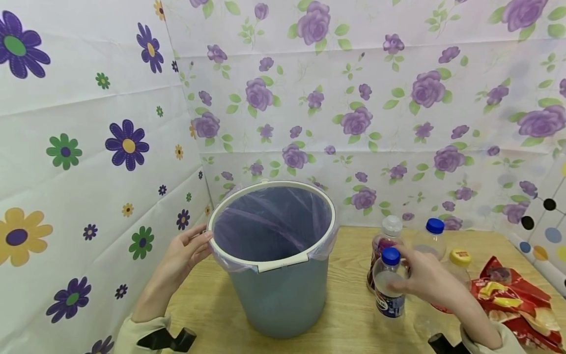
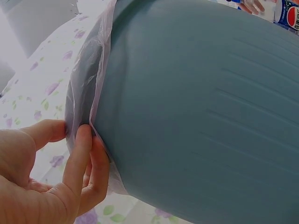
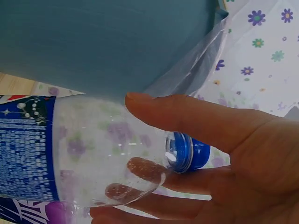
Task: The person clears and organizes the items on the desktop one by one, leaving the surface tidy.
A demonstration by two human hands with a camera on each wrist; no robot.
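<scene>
And here the clear plastic bottle with a blue cap and dark blue label (image 1: 390, 304) is seen upright, well to the right of the round blue-grey plastic bin (image 1: 283, 295) — its shoulder wrapped by the thumb and curved fingers of the right hand (image 1: 424, 278). The bin's lined rim is pinched by the fingers of the left hand (image 1: 187, 253), and is best held steady there. A firm, straight lift is called for — the dark-purple bottle with a clear cap (image 1: 379, 246) just behind could easily be knocked.
</scene>
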